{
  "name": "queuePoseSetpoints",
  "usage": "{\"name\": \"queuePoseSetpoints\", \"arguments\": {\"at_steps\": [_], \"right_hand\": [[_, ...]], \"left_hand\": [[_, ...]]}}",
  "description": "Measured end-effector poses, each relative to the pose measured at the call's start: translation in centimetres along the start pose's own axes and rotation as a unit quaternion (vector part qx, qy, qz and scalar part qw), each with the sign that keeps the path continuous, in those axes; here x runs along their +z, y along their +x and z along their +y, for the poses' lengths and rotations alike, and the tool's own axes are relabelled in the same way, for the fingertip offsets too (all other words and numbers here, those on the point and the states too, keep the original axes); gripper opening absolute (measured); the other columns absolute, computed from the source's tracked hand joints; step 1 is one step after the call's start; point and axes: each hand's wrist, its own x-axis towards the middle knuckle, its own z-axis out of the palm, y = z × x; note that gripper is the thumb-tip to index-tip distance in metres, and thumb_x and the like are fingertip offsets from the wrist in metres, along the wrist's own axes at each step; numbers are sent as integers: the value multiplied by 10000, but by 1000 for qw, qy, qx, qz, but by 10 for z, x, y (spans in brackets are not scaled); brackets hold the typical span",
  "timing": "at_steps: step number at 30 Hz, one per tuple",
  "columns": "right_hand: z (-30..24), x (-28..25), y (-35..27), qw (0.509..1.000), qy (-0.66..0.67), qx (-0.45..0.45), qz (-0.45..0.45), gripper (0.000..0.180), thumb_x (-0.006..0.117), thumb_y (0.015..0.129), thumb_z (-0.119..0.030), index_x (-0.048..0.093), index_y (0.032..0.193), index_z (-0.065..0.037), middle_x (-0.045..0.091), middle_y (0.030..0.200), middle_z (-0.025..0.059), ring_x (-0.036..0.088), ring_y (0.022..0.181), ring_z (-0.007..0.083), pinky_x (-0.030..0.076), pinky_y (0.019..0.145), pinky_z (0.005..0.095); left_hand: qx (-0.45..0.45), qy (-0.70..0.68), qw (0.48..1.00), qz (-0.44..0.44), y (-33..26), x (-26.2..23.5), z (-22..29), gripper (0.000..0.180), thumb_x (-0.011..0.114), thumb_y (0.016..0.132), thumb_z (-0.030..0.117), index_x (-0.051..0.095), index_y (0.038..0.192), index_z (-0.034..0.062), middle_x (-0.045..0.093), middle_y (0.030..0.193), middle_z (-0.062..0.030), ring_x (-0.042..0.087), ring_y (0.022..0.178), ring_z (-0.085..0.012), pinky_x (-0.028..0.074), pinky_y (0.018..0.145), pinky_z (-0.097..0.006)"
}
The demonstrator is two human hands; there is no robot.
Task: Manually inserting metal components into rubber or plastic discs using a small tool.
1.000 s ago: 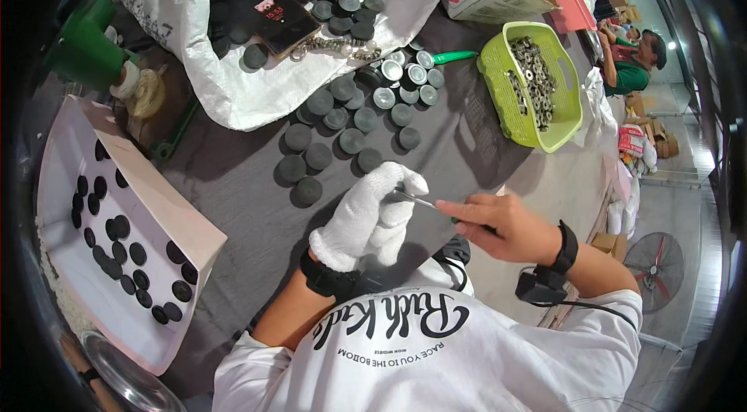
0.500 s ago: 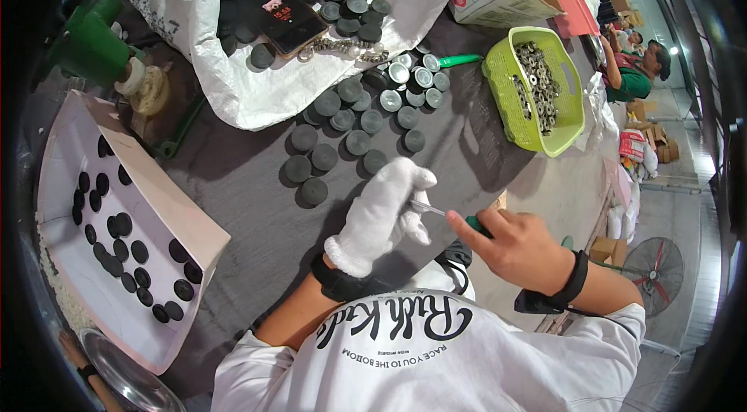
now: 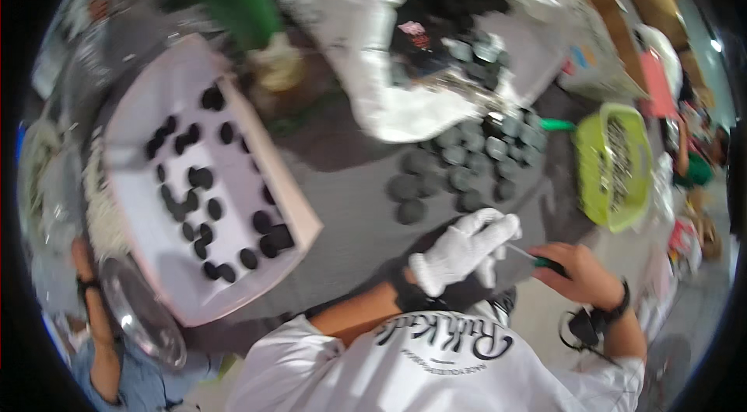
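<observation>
My left hand point(image 3: 463, 250), in a white knitted glove, is closed with its fingertips pinched together; whatever they hold is hidden. My bare right hand point(image 3: 576, 276) grips a screwdriver point(image 3: 549, 263) with a green handle. Its thin metal shaft points left and meets the gloved fingers. Just beyond the gloved hand, several dark round rubber discs point(image 3: 470, 200) lie loose on the grey cloth point(image 3: 334, 202). Motion blurs the view.
On the left a pale cardboard box point(image 3: 268, 167) holds several black discs. A white sack point(image 3: 377, 105) with more discs and a phone point(image 3: 414, 46) lies beyond. At right stands a lime-green basket point(image 3: 591, 186) of metal parts. A person's arm point(image 3: 99, 334) shows near a metal bowl point(image 3: 140, 311).
The view has swung left, so everything sits farther right in it and the other person's arm shows more. My hands keep much the same hold, the screwdriver still at the glove.
</observation>
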Motion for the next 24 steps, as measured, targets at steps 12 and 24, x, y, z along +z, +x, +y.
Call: {"name": "queuePoseSetpoints", "arguments": {"at_steps": [12,24], "right_hand": [[-12,80,60,946,-164,-74,271,322,720,746,-75,564,1017,2,580,761,161,597,689,338,455,605,394],[-15,83,45,960,-21,-27,277,451,706,809,-113,551,1221,-17,623,914,176,619,766,314,491,704,341]], "left_hand": [[187,-160,969,-22,24,-7,-37,417,407,1028,408,582,1176,60,580,1018,2,504,927,-78,441,850,-249],[110,-242,962,-56,22,-7,-30,343,411,1032,332,529,1248,94,620,1038,-48,590,968,-140,485,869,-308]]}}
